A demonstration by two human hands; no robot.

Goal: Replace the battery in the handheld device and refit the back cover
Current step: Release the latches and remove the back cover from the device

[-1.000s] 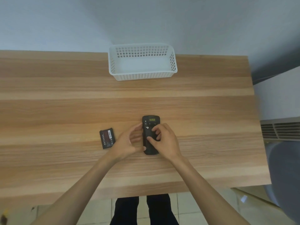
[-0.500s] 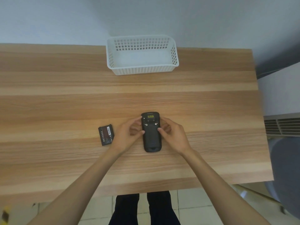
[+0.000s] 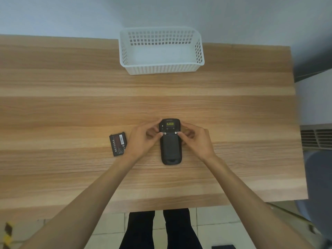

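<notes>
Both hands (image 3: 142,139) flanking handheld device (image 3: 171,142), fingertips on its latches

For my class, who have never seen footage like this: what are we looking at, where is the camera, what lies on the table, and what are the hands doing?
One camera, worn on a person's head, looks down at their bare hands. On the wooden table a black handheld device lies back-up. The left hand and right hand each touch a small silver fastener near its top. A loose battery lies left of it, and a white basket stands at the far edge. Nothing is lifted.
</notes>
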